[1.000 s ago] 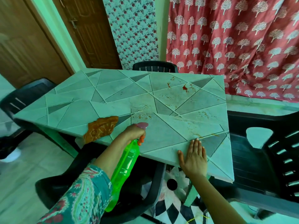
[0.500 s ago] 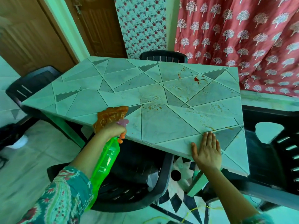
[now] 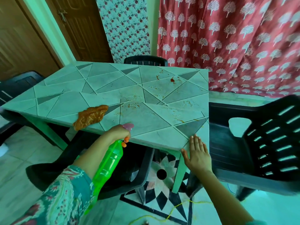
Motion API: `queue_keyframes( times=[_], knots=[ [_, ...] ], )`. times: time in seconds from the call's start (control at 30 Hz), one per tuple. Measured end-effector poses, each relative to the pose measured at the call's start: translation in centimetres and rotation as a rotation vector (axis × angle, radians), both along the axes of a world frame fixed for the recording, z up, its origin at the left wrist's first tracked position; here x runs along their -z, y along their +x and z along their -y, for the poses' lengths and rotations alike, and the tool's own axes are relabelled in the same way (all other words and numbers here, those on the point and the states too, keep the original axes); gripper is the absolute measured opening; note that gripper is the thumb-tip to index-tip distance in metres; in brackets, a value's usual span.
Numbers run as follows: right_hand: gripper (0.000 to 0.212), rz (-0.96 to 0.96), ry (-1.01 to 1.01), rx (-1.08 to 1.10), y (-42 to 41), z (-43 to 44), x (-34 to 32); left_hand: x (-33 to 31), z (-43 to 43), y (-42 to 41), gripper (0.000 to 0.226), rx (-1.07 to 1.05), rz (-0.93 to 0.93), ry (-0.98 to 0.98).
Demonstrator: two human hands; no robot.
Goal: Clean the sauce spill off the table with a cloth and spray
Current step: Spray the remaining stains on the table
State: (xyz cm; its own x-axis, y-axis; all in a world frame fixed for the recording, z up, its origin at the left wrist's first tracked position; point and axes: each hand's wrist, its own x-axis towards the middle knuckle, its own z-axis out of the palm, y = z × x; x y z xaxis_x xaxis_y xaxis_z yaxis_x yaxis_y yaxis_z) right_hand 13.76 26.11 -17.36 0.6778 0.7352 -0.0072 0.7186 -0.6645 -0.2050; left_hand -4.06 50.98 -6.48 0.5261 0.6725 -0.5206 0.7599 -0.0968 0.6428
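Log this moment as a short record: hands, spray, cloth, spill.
left hand: grips the green spray bottle by its neck, at the table's near edge
right hand: flat, fingers straight, at the table's near right corner
cloth: orange-brown, crumpled, on the table by the near edge, touched by neither hand
sauce spill: red blob towards the far side, smears across the middle; not yet wiped

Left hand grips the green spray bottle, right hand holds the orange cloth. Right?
Not quite: the head view shows the right hand open at the near corner of the table, holding nothing; the orange cloth lies on it untouched. The left hand does grip the spray bottle.
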Motion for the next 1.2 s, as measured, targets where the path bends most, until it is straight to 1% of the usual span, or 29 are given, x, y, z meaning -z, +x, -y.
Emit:
queue_keyframes(
  times=[0.13,0.2,0.3,0.37,0.47,0.57,0.67,0.73,0.77,0.8,0.87,0.9,0.93,1.0,1.1,1.2],
  knots=[
    [0.107,0.009,-0.004,0.008,0.0,3.0,-0.2,0.2,3.8,2.0,0.068,0.032,0.028,0.026],
    [0.101,0.015,-0.025,0.016,-0.1,4.2,-0.3,0.7,5.6,3.1,0.063,0.052,0.021,0.010],
    [0.087,-0.004,-0.015,0.027,-0.3,5.6,-0.3,1.1,7.7,4.3,0.060,0.108,-0.012,-0.049],
    [0.085,-0.004,0.005,0.035,-0.5,6.3,0.0,1.2,9.4,5.3,0.055,0.141,-0.001,-0.070],
    [0.095,0.024,0.060,0.021,-0.8,7.1,0.0,1.6,11.7,7.0,0.053,0.145,0.054,-0.051],
    [0.107,-0.036,0.075,-0.001,-0.8,7.5,0.0,2.0,13.7,8.5,0.054,0.173,0.066,-0.025],
    [0.109,-0.059,0.075,-0.007,-0.7,7.6,0.1,2.1,15.1,9.3,0.035,0.182,0.044,-0.036],
    [0.110,-0.074,0.088,-0.005,-0.8,7.6,0.1,2.1,15.6,9.8,0.028,0.204,0.029,-0.049],
    [0.111,-0.080,0.097,-0.003,-0.9,7.6,0.1,2.0,15.9,10.0,0.030,0.215,0.032,-0.049],
    [0.111,-0.083,0.108,-0.002,-0.9,7.6,0.0,1.7,16.4,10.2,0.037,0.221,0.041,-0.049],
    [0.112,-0.087,0.104,0.006,-1.1,7.6,-0.2,1.8,16.9,10.3,0.059,0.238,0.046,-0.032],
    [0.112,-0.085,0.098,0.013,-1.1,7.6,-0.4,2.1,16.8,10.1,0.065,0.248,0.044,-0.024],
    [0.111,-0.082,0.106,0.023,-1.1,7.5,-0.5,2.2,16.6,9.7,0.065,0.246,0.042,-0.025],
    [0.108,-0.074,0.134,0.037,-1.1,7.0,-0.9,1.8,15.5,8.8,0.052,0.189,0.064,-0.034],
    [0.099,-0.065,0.170,0.009,-1.4,5.3,-1.9,0.0,12.8,6.4,0.047,0.000,0.210,-0.046],
    [0.098,-0.060,0.202,-0.027,-2.0,2.8,-2.9,-2.2,10.2,3.2,0.040,-0.160,0.331,-0.021]
  ],
)
